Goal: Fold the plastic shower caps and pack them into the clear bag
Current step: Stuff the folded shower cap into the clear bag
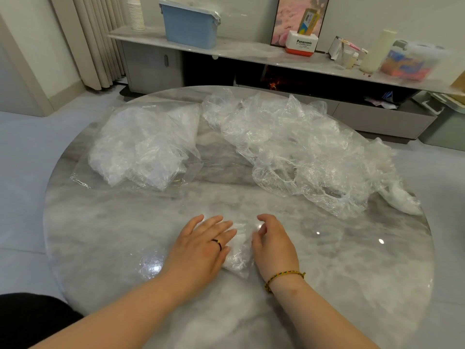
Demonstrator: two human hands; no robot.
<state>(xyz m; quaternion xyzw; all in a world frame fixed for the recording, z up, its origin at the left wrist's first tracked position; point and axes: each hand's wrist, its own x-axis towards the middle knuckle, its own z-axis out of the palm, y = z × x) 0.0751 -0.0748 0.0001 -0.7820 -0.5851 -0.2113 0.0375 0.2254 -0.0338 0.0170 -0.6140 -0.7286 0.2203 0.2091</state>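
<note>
The left hand (201, 245) lies flat, fingers straight, pressing the left edge of the cap (239, 253). The cap sits between it and the right hand (274, 245), whose fingers curl onto the cap's right edge; whether they pinch a fold I cannot tell. The fold would go best with the flat palm anchoring, the air pressed out and the crease made along the cap's long axis, which points away from the person. Beyond the grip, the bag (141, 147) lies to the left and the pile (289, 152) to the right.
</note>
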